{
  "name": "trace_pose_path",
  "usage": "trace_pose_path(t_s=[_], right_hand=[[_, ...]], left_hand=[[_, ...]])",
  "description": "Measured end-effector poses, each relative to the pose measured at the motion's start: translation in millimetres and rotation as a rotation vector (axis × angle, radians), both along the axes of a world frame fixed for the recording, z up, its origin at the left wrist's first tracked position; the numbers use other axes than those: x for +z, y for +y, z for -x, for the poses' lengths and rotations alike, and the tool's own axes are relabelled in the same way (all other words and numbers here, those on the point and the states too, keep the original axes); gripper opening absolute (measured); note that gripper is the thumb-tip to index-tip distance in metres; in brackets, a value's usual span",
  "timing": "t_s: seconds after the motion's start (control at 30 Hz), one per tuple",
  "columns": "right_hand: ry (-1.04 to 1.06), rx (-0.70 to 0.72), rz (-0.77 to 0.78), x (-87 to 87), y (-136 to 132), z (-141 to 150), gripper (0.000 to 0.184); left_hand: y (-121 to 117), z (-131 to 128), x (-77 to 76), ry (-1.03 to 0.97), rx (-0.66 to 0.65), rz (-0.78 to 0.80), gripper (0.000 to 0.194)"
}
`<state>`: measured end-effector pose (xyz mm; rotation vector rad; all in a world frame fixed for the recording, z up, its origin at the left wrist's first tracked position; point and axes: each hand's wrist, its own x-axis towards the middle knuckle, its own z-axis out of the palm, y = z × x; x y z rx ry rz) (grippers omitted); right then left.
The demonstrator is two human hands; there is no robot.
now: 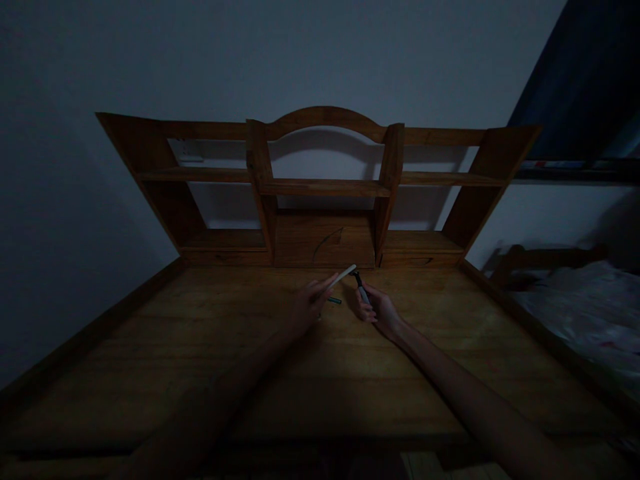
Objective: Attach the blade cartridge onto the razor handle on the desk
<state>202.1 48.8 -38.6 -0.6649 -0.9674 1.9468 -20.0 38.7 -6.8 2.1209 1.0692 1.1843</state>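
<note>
My left hand (311, 301) is closed on a slim white stick (343, 275) with a rounded tip, which slants up to the right. My right hand (376, 308) is wrapped round the grey handle of a razor-like tool (363, 291) with a dark neck and a small dark head. The tool's head is close to the white stick's tip; whether they touch I cannot tell. Beside my left fingers a short dark teal rod (335, 301) shows; its left end is hidden behind the hand. The light is dim, so fine details are lost.
The wooden desk (390, 387) lies under both hands. At its back stands a wooden shelf unit (325, 188) with several compartments and small drawers, against a pale wall (320, 53). To the right are a pale crumpled heap (590, 307) and a dark window or curtain (585, 87).
</note>
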Motion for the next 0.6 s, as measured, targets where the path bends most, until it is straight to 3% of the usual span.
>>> trace_pose_path(t_s=[0.3, 0.6], right_hand=[[0.008, 0.01, -0.005, -0.6, 1, 1, 0.031], [-0.002, -0.014, 0.007, 0.6, -1, 3, 0.03]], left_hand=[[14, 4, -14.7, -0.029, 0.048, -0.008, 0.041], [0, 1, -1.0, -0.053, 0.036, -0.03, 0.042]])
